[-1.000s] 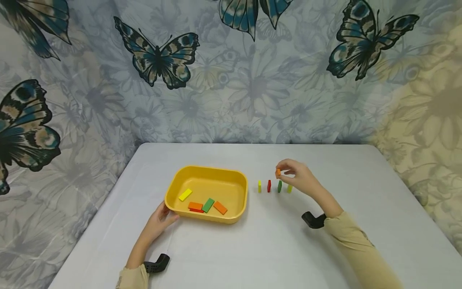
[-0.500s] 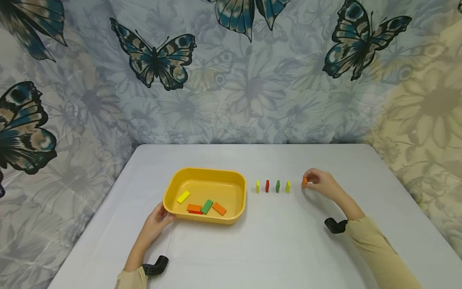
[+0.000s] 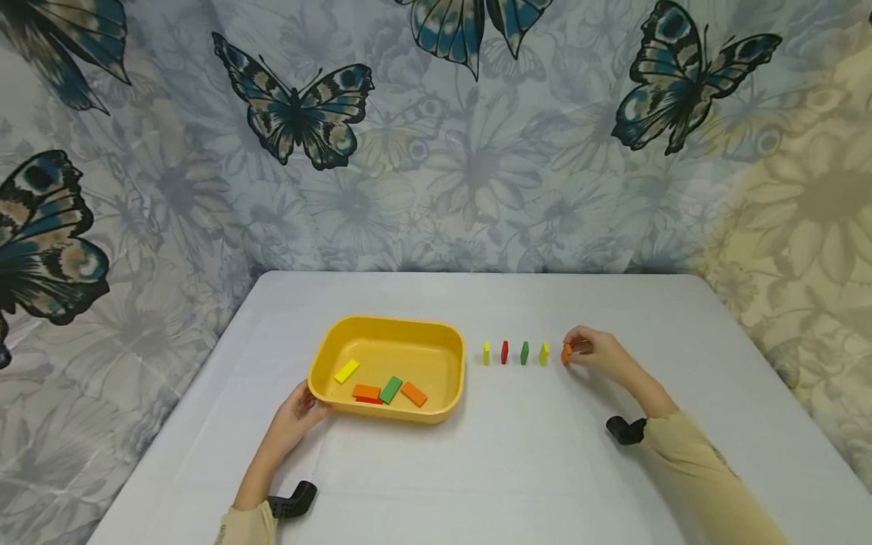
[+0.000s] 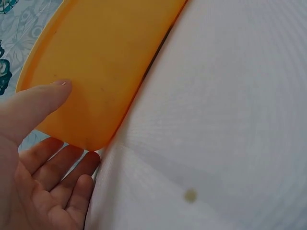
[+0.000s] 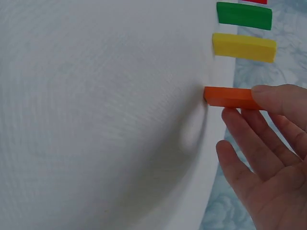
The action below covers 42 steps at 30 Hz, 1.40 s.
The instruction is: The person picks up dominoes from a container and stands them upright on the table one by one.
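Between thumb and fingertips, my right hand (image 3: 602, 356) pinches a small orange block (image 3: 567, 354) upright at the right end of a row. In the right wrist view the orange block (image 5: 228, 97) has its lower end right at the white table, apart from its yellow neighbour (image 5: 244, 47). The row also has a green block (image 3: 524, 353), a red block (image 3: 505, 352) and another yellow block (image 3: 487, 353), all standing. My left hand (image 3: 291, 418) holds the near left corner of a yellow tray (image 3: 409, 341); the left wrist view shows its thumb (image 4: 48, 98) against the tray wall, fingers curled below.
Inside the tray lie a yellow block (image 3: 347, 371), a green block (image 3: 391, 390), two orange ones and a red block (image 3: 369, 400) partly covered by orange. The table (image 3: 463, 469) has a white cover. A butterfly-patterned cloth (image 3: 477, 174) hangs behind its far edge.
My right hand has carried the orange block right over the row and lowered it, then shifted slightly left toward the yellow block. The left hand stays at the tray.
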Motion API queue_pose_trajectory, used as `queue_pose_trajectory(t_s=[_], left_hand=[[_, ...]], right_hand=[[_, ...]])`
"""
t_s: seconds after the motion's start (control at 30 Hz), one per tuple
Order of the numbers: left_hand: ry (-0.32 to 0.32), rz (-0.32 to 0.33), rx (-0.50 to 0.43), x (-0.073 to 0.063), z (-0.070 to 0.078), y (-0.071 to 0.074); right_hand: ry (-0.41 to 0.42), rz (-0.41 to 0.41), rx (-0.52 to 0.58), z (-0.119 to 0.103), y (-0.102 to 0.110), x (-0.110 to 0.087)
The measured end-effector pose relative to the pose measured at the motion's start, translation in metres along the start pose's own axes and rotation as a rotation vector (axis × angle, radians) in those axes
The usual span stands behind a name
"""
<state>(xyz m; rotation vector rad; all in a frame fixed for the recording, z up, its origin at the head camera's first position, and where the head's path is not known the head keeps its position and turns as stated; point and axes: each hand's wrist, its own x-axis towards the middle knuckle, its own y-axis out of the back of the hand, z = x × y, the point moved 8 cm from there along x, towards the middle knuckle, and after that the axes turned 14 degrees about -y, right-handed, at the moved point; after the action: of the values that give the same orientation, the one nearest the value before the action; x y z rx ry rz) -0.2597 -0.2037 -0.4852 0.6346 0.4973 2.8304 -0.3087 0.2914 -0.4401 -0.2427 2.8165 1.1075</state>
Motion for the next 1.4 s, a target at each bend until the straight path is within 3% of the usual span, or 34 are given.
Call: queue_pose_trajectory(t_s=[0.43,0.53,0.67,0.8,0.97,1.17,1.27,1.4], left_hand=[[0.02,0.003,-0.008,0.0,0.0,0.004],[0.024,0.006,-0.017,0.0,-0.001,0.004],[0.015,0.002,-0.021,0.0,-0.001,0.004],[0.02,0.0,-0.028,0.002,-0.002,0.004],[0.039,0.006,-0.037,0.004,0.005,0.004],[0.049,-0.003,-0.032,0.007,0.027,0.0],[0.057,0.002,-0.042,0.007,0.026,0.0],[0.062,0.024,-0.047,0.002,0.004,0.001]], right_hand=[[-0.011,0.024,0.062,0.001,0.002,-0.001],[0.006,0.055,0.03,-0.004,0.004,-0.002],[0.137,0.157,-0.089,-0.032,0.006,-0.006],[0.338,0.252,-0.172,-0.084,0.0,-0.011],[0.466,0.198,-0.127,-0.136,-0.025,-0.005],[0.538,0.137,-0.032,-0.166,-0.075,0.004],[0.534,0.069,-0.01,-0.178,-0.103,0.009],[0.474,-0.016,-0.006,-0.192,-0.134,0.017]])
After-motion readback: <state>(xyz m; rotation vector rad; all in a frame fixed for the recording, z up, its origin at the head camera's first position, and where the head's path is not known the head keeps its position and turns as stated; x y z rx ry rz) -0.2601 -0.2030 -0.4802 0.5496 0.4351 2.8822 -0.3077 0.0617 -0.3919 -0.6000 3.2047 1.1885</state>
